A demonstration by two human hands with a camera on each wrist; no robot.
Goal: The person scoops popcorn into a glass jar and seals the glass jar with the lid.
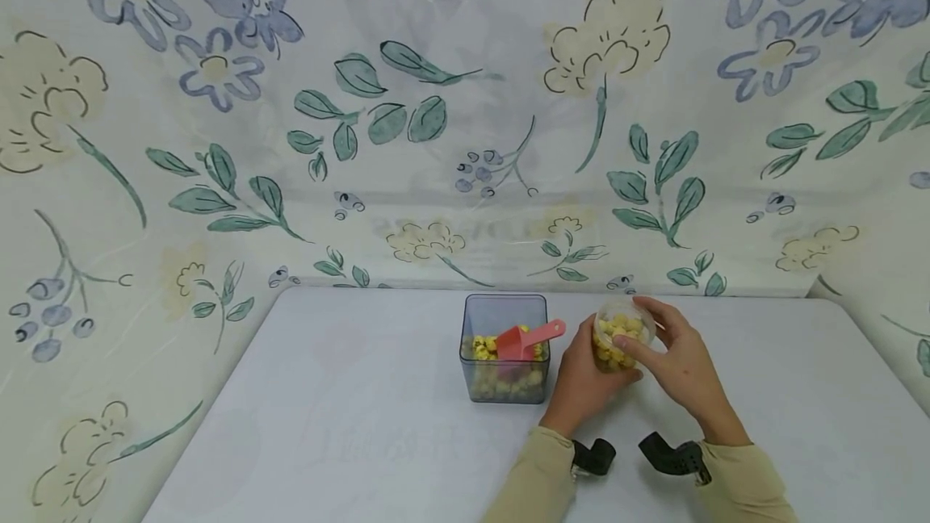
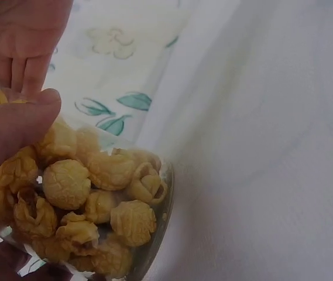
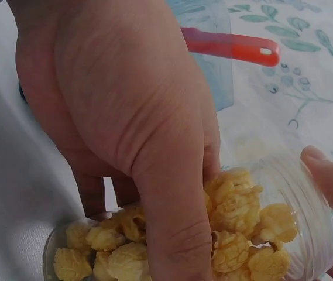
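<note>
A clear plastic jar (image 1: pixel 609 353) of yellow popcorn is held between both hands above the table's right half. My left hand (image 1: pixel 584 382) grips its body from the left; in the left wrist view the thumb (image 2: pixel 17 132) lies along its side. With the thumb on one side and fingers on the other, my right hand (image 1: pixel 686 366) holds the jar's clear, ridged rim end (image 3: pixel 306 234). Left of the hands stands a square see-through container (image 1: pixel 472 382), partly filled with popcorn (image 1: pixel 484 347). A pink scoop (image 1: pixel 519 343) rests inside it, its handle sticking out over the right rim.
The white table (image 1: pixel 349 402) stretches to both sides of the hands. Behind it hangs a flower-patterned cloth (image 1: pixel 508 119). The square container stands just beside the left hand, with the scoop handle pointing towards that hand.
</note>
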